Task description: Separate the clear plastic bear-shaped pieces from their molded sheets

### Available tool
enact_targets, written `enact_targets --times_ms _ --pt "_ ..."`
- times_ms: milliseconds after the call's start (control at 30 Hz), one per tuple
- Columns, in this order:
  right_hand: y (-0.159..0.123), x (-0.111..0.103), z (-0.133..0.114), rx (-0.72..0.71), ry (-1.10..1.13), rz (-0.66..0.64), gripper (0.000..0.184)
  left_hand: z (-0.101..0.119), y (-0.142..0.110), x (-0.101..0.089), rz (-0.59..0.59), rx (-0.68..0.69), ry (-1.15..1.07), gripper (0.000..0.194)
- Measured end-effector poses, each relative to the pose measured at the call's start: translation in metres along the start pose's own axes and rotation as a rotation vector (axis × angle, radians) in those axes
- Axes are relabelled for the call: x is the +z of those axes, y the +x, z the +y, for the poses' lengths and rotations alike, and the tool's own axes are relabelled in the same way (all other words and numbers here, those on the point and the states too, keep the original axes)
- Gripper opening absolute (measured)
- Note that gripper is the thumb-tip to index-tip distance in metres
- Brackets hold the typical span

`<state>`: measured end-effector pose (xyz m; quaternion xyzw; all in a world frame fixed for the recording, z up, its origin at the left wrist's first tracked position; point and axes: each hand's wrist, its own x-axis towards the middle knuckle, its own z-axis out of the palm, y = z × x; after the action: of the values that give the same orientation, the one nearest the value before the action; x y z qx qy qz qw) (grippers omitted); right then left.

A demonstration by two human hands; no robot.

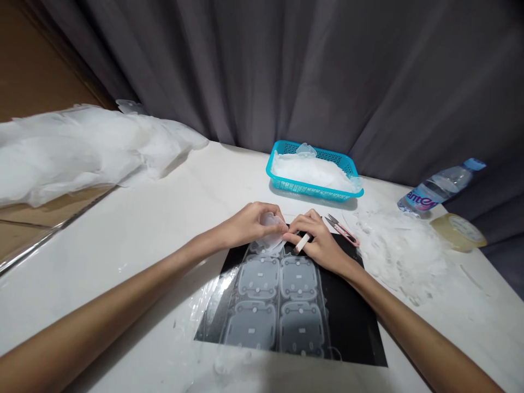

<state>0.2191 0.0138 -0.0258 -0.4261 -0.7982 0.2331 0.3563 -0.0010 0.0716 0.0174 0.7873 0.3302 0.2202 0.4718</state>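
Observation:
A clear plastic sheet [278, 305] of moulded rounded-square pieces lies on a black mat [352, 322] on the white table. My left hand [251, 221] is closed, pinching a loose translucent plastic piece [271, 232] at the sheet's far end. My right hand [317, 240] is closed round a thin white pen-like tool [302, 243], its fingertips touching the same piece. Both hands meet over the mat's far edge.
A turquoise basket [313, 191] heaped with clear pieces stands behind the hands. Pink snips [343, 229] lie just right of my right hand. Plastic scraps [401, 248], a water bottle [438, 188] and a tape roll [458, 232] sit right. A white plastic heap [82, 147] lies left.

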Motion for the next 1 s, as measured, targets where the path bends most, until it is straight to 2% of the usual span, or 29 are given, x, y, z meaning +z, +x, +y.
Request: enact_targets --times_ms 67,167,267,333,367,433,500,567,733,800,1000 --pt "0.0 0.0 0.0 -0.001 -0.002 0.008 0.021 -0.002 0.001 0.005 0.072 -0.053 -0.044 0.015" --pt "-0.002 0.001 -0.003 -0.058 -0.093 0.046 0.023 -0.015 0.005 0.007 0.266 -0.182 -0.165 0.015" --pt "-0.005 0.003 -0.007 -0.16 -0.232 0.061 0.022 -0.028 0.01 -0.005 0.434 -0.236 -0.228 0.023" --pt "-0.006 0.005 -0.01 -0.198 -0.291 0.062 0.019 -0.027 0.01 -0.018 0.461 -0.228 -0.244 0.025" --pt "-0.006 0.005 -0.01 -0.198 -0.304 0.069 0.016 -0.023 0.008 -0.024 0.432 -0.213 -0.252 0.028" --pt "-0.006 0.006 -0.01 -0.179 -0.307 0.089 0.011 -0.01 0.003 -0.032 0.256 -0.166 -0.277 0.031" --pt "-0.006 0.005 -0.008 -0.157 -0.294 0.098 0.013 0.004 -0.002 -0.035 0.068 -0.14 -0.285 0.03" --pt "-0.007 0.004 -0.006 -0.144 -0.285 0.108 0.018 0.015 -0.006 -0.034 -0.037 -0.139 -0.286 0.03" --pt "-0.009 0.002 -0.005 -0.062 -0.314 0.149 0.008 0.026 -0.008 -0.033 -0.094 -0.149 -0.293 0.03" --pt "-0.009 0.003 -0.005 -0.045 -0.313 0.135 0.012 0.029 -0.008 -0.033 -0.107 -0.152 -0.291 0.029" --pt "-0.009 0.002 -0.002 -0.116 -0.233 0.051 0.011 0.037 -0.009 -0.03 -0.128 -0.174 -0.268 0.027"
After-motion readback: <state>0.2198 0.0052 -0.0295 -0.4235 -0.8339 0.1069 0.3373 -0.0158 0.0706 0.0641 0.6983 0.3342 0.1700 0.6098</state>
